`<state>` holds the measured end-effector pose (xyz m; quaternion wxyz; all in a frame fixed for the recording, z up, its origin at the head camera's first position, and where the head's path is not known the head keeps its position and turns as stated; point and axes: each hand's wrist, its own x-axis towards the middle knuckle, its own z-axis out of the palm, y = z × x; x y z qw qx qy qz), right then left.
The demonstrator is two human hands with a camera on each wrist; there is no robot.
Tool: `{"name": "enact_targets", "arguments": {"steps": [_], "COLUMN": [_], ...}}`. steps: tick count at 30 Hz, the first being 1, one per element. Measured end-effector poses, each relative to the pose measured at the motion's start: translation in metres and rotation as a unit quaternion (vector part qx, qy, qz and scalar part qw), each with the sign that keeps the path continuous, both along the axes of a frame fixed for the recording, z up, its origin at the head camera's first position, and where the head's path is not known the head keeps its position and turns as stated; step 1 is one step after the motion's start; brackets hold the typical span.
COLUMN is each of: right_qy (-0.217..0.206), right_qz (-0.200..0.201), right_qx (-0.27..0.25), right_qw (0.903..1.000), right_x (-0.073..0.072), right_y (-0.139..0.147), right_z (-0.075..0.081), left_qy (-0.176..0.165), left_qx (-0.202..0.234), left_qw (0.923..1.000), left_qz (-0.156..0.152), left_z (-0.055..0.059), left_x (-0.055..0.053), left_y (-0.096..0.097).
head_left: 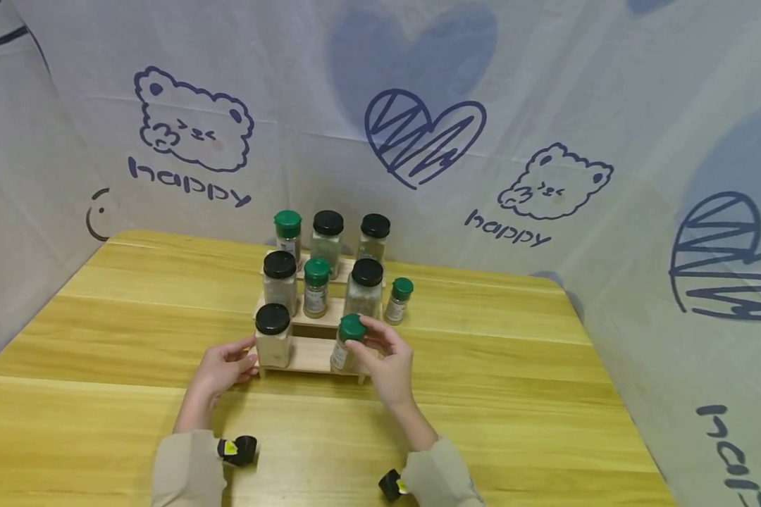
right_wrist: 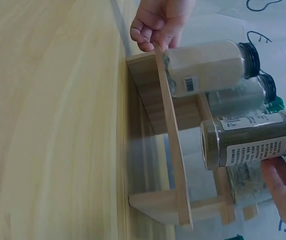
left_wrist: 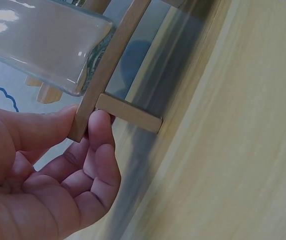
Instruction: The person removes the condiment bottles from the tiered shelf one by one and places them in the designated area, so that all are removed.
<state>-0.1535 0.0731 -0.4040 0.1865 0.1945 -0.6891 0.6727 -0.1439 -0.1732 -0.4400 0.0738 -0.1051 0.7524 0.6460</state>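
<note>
My right hand (head_left: 390, 362) grips a small spice jar (right_wrist: 250, 142) with a green cap and a white printed label. In the right wrist view the jar is upright relative to the rack, its base a little apart from the lowest step. My left hand (head_left: 218, 370) pinches the front left end of the wooden stepped rack (head_left: 311, 358) between thumb and fingers, clear in the left wrist view. Beside that hand, a black-capped jar of pale powder (head_left: 274, 341) stands on the lowest step.
Black-capped and green-capped jars fill the middle step (head_left: 332, 310) and the top step (head_left: 349, 271). Another small green-capped jar (head_left: 398, 303) stands on the table right of the rack. A printed cloth (head_left: 304, 155) hangs behind the wooden table (head_left: 514, 366).
</note>
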Motion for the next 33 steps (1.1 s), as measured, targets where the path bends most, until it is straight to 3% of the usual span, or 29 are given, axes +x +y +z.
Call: {"name": "enact_targets", "arguments": {"steps": [23, 26, 33], "right_qy": [0.053, 0.049, -0.005], "right_qz": [-0.069, -0.077, -0.11], "right_qx": [0.0, 0.007, -0.004], "right_qw": [0.9962, 0.9958, 0.994], "right_x": [-0.004, -0.006, -0.014], "right_y": [0.058, 0.065, 0.078], "right_z": [-0.004, -0.005, -0.005], "left_qy": [-0.009, -0.008, -0.01], "left_qx": [-0.001, -0.002, -0.001], "left_qw": [0.9999, 1.0, 0.9999], "left_qz": [0.003, 0.004, 0.007], "left_z": [0.001, 0.001, 0.002], "left_x": [-0.001, -0.001, -0.001], "left_y": [0.0, 0.0, 0.0]}}
